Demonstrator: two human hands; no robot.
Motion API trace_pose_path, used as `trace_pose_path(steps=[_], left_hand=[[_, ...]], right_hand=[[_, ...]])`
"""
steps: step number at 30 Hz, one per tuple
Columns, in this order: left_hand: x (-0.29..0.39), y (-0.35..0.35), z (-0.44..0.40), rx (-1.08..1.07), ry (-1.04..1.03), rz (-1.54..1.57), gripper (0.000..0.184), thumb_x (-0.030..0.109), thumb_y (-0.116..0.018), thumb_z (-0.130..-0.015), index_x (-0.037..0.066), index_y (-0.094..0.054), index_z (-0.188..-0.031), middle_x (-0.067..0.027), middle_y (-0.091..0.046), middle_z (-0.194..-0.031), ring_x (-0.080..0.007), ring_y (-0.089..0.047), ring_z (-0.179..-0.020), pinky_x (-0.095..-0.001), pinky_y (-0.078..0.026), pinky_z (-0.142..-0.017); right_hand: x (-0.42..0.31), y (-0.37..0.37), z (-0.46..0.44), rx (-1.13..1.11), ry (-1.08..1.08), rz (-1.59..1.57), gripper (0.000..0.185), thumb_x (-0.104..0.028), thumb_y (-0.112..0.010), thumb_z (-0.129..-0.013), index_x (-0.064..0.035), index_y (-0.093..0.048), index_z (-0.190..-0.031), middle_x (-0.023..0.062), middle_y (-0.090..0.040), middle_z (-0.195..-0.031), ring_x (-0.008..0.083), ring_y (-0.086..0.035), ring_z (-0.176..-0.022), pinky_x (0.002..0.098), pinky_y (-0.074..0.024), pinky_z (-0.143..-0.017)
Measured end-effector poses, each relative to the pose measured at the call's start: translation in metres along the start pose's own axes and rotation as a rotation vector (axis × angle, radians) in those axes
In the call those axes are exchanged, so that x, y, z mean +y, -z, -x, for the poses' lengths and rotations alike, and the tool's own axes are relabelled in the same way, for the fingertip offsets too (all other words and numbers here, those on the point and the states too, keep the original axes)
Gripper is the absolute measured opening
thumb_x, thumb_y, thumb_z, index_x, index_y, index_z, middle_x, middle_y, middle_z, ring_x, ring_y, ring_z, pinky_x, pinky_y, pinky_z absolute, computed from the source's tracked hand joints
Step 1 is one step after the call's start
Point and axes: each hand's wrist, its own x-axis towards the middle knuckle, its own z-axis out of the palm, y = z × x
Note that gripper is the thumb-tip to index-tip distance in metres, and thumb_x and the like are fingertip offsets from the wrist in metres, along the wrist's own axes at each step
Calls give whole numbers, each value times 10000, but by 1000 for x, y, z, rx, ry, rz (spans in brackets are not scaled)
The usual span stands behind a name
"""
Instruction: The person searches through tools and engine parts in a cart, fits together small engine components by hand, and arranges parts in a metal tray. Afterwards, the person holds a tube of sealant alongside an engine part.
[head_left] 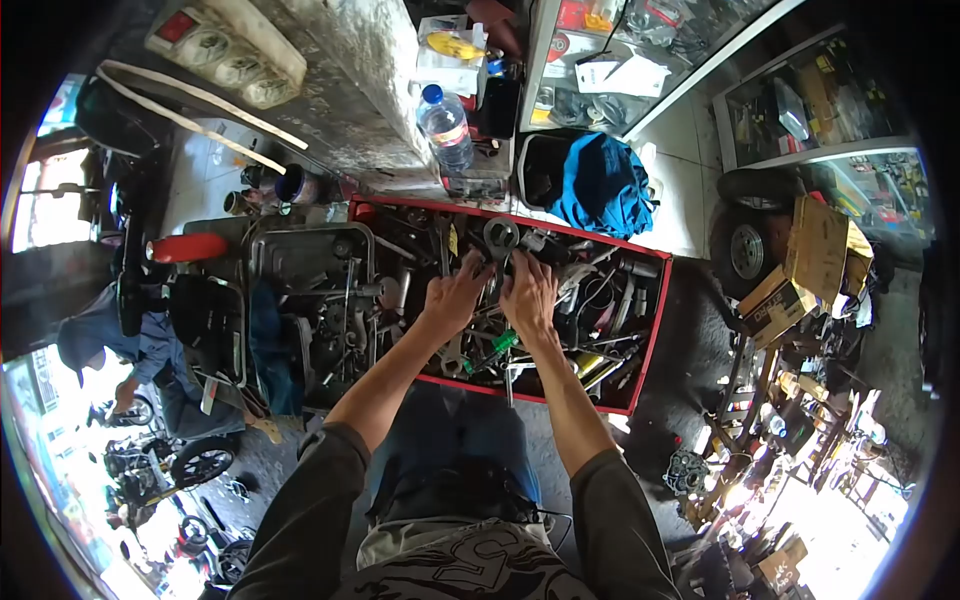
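Note:
Both of my hands reach into a red-rimmed tray (660, 310) crowded with metal tools. My left hand (455, 295) is over the middle, its fingers stretched forward among the wrenches and holding nothing I can see. Beside it, my right hand (530, 292) has its fingers extended and somewhat apart, the fingertips down by the tools. A large grey wrench (501, 234) lies just beyond the fingertips, its shaft running between the two hands; whether a finger touches it is unclear. Nearer my body are a green-handled tool (504, 341) and another wrench (453, 358).
Left of the tray, a grey metal pan (312, 228) holds more tools. Behind stand a water bottle (445, 127) on a ledge and a blue bag (603, 185). Cardboard boxes (812, 250) and a tire (742, 250) are at right. Another person (150, 350) is at far left near motorcycles.

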Motion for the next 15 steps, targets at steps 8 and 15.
trace_pose_path(steps=[8, 15], left_hand=[[-3, -11, 9, 42, 127, -36, 708, -10, -543, -741, 299, -375, -1356, -160, -382, -1397, -320, -643, -823, -405, -480, -716], [-1, 12, 14, -10, 196, 88, 628, 45, -551, -779, 213, -365, -1355, -230, -376, -1366, -382, -604, -928, -466, -449, -828]], right_hand=[[-11, -18, 2, -44, -57, 44, 399, -112, -612, -706, -70, -561, -1099, 131, -501, -1090, 345, -484, -1002, 466, -344, -885], [-25, -12, 9, -175, -14, 21, 445, -151, -638, -726, -99, -551, -1159, 141, -455, -1145, 374, -466, -1017, 507, -347, -900]])
